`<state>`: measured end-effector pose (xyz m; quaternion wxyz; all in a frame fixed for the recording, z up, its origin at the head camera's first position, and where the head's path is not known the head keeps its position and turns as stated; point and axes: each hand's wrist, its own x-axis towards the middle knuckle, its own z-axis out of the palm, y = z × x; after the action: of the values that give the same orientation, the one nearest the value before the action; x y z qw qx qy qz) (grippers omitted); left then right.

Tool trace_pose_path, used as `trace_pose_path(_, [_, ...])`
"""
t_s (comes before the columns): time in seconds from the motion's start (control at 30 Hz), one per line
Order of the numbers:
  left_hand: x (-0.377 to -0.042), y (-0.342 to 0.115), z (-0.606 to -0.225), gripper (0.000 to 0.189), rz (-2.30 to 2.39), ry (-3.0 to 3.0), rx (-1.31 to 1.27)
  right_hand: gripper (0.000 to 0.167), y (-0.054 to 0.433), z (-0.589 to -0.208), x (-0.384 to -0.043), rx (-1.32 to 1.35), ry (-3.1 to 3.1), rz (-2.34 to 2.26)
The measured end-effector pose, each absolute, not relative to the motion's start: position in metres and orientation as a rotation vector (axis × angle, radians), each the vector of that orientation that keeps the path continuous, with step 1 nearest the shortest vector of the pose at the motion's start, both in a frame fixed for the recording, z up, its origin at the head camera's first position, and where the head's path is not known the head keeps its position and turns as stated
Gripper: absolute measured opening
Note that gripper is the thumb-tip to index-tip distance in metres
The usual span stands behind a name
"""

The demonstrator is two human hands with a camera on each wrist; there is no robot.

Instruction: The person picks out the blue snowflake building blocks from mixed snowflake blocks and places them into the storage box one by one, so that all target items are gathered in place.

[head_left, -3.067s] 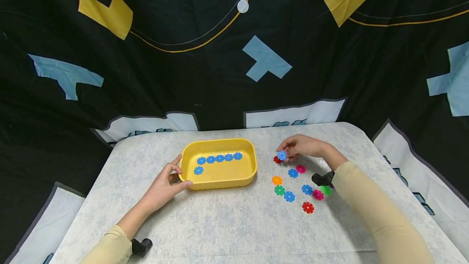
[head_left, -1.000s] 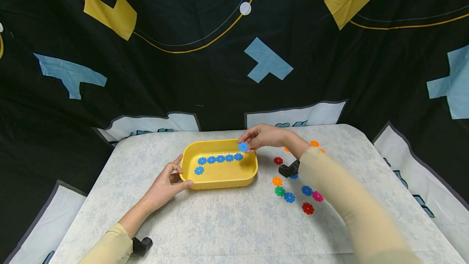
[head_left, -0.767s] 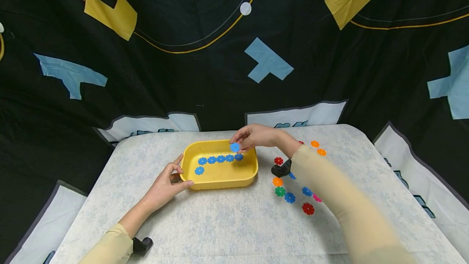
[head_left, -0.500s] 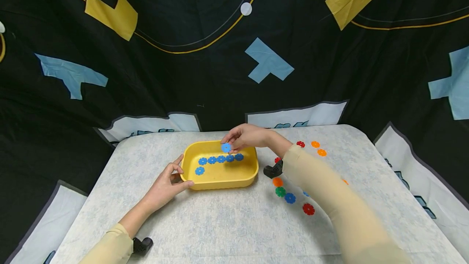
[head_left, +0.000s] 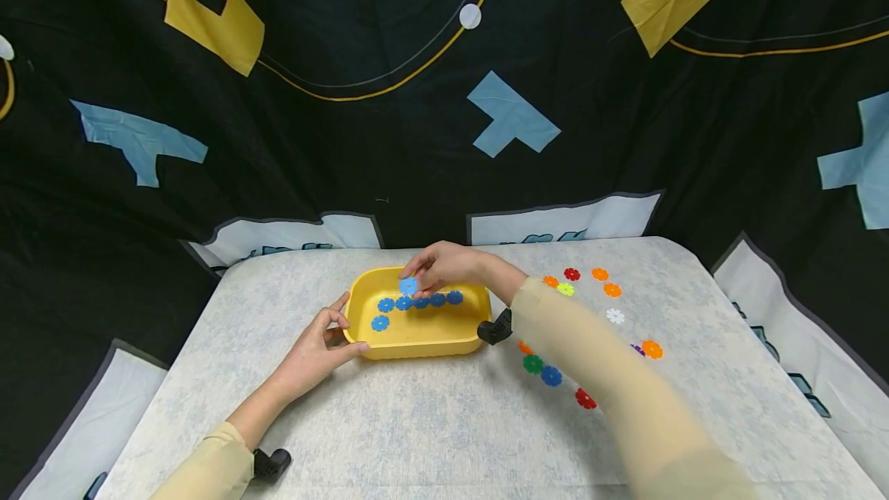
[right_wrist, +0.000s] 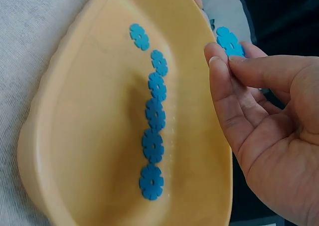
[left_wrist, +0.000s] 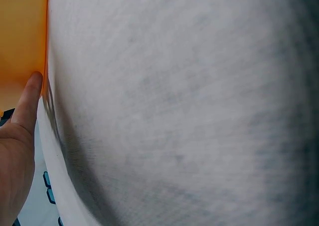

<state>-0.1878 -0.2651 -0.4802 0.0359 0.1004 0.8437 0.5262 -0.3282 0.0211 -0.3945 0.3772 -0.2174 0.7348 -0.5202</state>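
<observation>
A yellow plastic tray stands on the table, with a row of blue snowflake-shaped discs along its floor. One more blue disc lies below the row's left end. My left hand holds the tray's left end, thumb on the near rim. In the left wrist view a fingertip touches the tray's orange-looking wall. Above the tray, my right hand pinches a blue snowflake disc. The right wrist view shows this held disc between thumb and fingertips.
Loose snowflake discs in several colours lie right of the tray, among them a green disc, a white disc and an orange disc. My right forearm covers part of this group. A black cloth hangs behind the table.
My right hand has carried the blue disc from the loose group leftward over the tray, past the row's right end. My left hand and the tray have stayed in place.
</observation>
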Motion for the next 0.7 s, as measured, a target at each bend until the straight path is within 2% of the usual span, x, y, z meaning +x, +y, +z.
trace_pose_path(0.7, [-0.189,-0.266,-0.483,0.055,1.659,2.56,0.317,0.028,-0.011,-0.423,-0.322,-0.626,1.984,-1.136])
